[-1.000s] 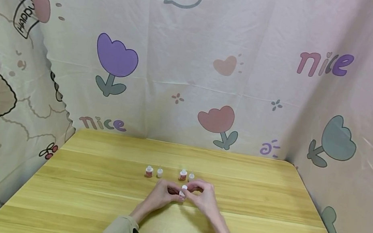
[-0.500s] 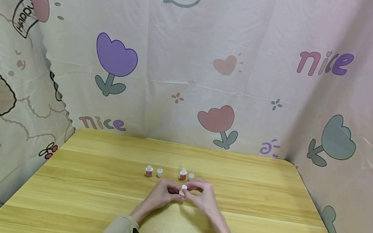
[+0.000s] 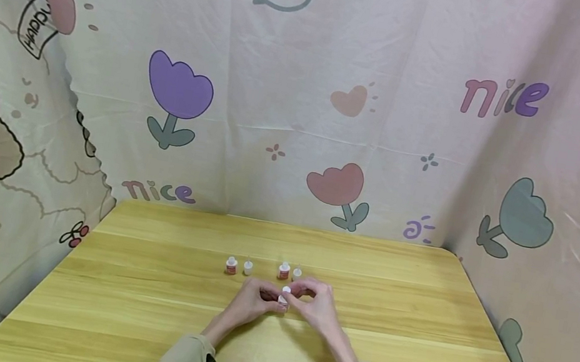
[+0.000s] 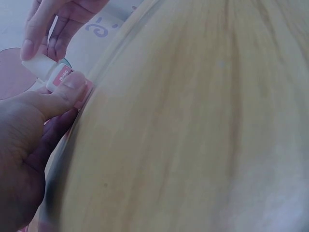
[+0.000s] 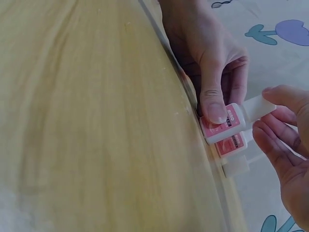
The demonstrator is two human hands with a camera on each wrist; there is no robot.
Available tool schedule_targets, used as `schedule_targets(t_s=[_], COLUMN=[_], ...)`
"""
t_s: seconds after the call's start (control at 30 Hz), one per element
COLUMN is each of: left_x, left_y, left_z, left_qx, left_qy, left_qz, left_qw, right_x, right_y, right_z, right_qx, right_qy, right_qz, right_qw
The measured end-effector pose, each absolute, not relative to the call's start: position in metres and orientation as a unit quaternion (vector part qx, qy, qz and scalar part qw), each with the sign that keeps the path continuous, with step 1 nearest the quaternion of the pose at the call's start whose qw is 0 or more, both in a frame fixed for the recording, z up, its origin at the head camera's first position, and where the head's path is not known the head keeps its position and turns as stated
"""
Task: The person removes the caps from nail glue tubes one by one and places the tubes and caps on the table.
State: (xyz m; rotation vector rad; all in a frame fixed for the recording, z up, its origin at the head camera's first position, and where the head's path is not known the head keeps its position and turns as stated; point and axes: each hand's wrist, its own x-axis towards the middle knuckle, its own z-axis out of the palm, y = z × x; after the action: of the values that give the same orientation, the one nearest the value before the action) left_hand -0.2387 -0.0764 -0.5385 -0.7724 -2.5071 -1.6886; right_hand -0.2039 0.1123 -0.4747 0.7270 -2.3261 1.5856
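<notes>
A small white bottle with a pink-red label is between my two hands, above the wooden table. My left hand grips its body, the thumb lying across the label in the right wrist view. At the bottle's other end is a white cap, which my right hand pinches between thumb and fingers. The cap sits on the bottle or right against it. In the left wrist view the bottle is tilted, partly covered by the left thumb.
Behind the hands stand two similar bottles, one at the left and one near the middle. Beside each is a small white piece with a thin upright tip, the left piece and the right piece. A printed cloth hangs behind the table.
</notes>
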Motion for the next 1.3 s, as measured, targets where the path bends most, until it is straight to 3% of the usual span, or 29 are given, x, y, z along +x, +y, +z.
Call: schedule_targets(t_s=[0.43, 0.77, 1.3], left_x=[-0.2383, -0.2384, -0.2382], left_y=[-0.0772, -0.0774, -0.0777], left_z=[-0.5377, -0.5374, -0.5374], left_qx=[-0.256, -0.249, -0.253], left_qy=[-0.800, -0.806, -0.801], left_qz=[-0.543, -0.536, -0.542], left_qw=[0.013, 0.014, 0.009], right_x=[-0.2032, -0.2021, -0.2041], right_y=[0.1145, 0.1112, 0.1130], right_z=[-0.4738, -0.4710, -0.4762], right_qx=[0.271, 0.242, 0.270], right_qy=[-0.783, -0.800, -0.782], right_qz=[0.553, 0.537, 0.552], right_qw=[0.091, 0.112, 0.103])
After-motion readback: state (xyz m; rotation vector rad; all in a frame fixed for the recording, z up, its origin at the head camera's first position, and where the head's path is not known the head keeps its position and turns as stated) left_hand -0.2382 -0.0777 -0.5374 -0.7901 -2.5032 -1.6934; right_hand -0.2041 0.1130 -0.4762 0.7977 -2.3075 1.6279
